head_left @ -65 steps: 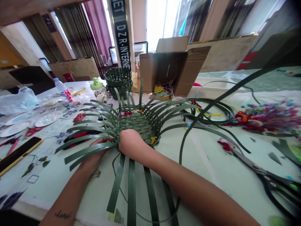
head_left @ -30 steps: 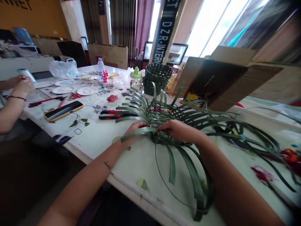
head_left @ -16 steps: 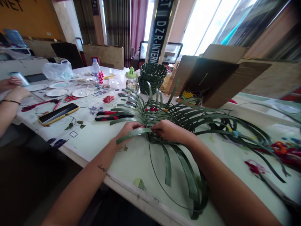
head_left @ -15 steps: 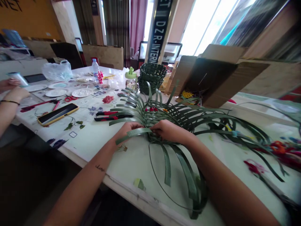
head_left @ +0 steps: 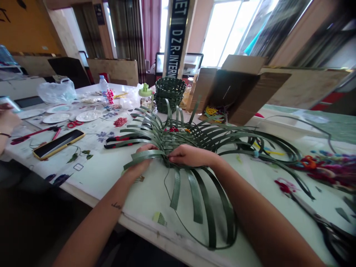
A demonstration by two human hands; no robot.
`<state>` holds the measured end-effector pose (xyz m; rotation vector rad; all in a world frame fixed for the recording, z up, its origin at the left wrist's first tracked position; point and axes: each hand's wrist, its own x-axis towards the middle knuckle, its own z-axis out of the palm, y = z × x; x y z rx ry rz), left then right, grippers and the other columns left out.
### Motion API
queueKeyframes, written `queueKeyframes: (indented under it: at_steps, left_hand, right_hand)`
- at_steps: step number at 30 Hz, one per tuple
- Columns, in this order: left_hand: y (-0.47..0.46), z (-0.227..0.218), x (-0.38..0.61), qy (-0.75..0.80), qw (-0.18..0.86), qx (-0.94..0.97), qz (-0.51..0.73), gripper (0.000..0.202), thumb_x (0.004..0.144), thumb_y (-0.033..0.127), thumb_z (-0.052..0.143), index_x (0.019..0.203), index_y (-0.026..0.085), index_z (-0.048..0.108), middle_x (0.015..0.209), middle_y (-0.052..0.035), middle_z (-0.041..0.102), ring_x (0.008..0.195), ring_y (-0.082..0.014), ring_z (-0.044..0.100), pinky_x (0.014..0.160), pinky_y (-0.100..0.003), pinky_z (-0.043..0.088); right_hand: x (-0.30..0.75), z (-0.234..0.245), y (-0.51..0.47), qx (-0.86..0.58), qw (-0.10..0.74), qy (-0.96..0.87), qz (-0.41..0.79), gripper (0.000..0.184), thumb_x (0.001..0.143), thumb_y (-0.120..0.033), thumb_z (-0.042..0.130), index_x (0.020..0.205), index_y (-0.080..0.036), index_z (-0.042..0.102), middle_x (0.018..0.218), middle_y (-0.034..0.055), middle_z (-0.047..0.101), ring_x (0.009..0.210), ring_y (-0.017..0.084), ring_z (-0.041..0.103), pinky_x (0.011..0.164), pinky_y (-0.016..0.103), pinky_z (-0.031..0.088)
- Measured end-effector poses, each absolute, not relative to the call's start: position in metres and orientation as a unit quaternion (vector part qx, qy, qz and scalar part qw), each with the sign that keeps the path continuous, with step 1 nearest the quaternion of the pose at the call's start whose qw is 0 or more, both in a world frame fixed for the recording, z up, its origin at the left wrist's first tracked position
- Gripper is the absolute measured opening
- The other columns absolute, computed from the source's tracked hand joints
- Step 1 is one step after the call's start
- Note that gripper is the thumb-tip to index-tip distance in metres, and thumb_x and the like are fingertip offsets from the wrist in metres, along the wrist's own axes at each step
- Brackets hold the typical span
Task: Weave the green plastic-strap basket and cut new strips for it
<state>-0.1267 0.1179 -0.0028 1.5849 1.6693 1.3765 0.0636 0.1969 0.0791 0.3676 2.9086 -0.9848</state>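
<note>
A half-woven basket of green strapping point(head_left: 183, 139) lies on a printed white table point(head_left: 102, 181), the left hand point(head_left: 140, 163) closed around one strip point(head_left: 146, 154), the right hand point(head_left: 189, 155) against the weave's edge, its grip unclear, near red-handled pliers point(head_left: 125, 139).

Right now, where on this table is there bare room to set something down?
The tablecloth is free between the phone and the left hand, and between the right forearm and the scissors. It is crowded around the green strip weaving and the colored pieces.
</note>
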Motion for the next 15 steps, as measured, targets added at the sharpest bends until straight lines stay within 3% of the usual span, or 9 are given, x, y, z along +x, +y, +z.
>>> queueKeyframes:
  at_steps: [5,10,15]
  left_hand:
    - [0.1251,-0.0051,-0.1197,0.628,0.181,0.545,0.525,0.021,0.084,0.032,0.046,0.083,0.022,0.064,0.073,-0.0051,0.066,0.076,-0.021,0.059,0.068,-0.036,0.049]
    - [0.127,-0.0051,-0.1201,0.634,0.153,0.532,0.541,0.025,0.087,0.038,0.042,0.085,0.022,0.062,0.074,-0.0058,0.065,0.076,-0.0217,0.059,0.065,-0.035,0.048]
    - [0.1234,-0.0041,-0.1221,0.631,0.138,0.532,0.547,0.024,0.087,0.037,0.043,0.085,0.022,0.061,0.078,-0.0062,0.065,0.079,-0.0226,0.059,0.068,-0.036,0.048]
  right_hand:
    - [0.0634,0.0756,0.2002,0.069,0.037,0.956,-0.283,0.026,0.086,-0.022,0.044,0.065,-0.013,0.055,0.063,-0.0007,0.052,0.06,0.01,0.041,0.06,0.023,0.033]
    - [0.0624,0.0707,0.2037,0.077,0.032,0.953,-0.29,0.028,0.086,-0.025,0.045,0.065,-0.012,0.057,0.059,-0.0023,0.047,0.058,0.01,0.039,0.058,0.023,0.032]
    - [0.0664,0.0719,0.2051,0.089,0.034,0.948,-0.305,0.029,0.087,-0.027,0.047,0.074,-0.01,0.066,0.064,-0.0004,0.055,0.06,0.01,0.043,0.059,0.023,0.035]
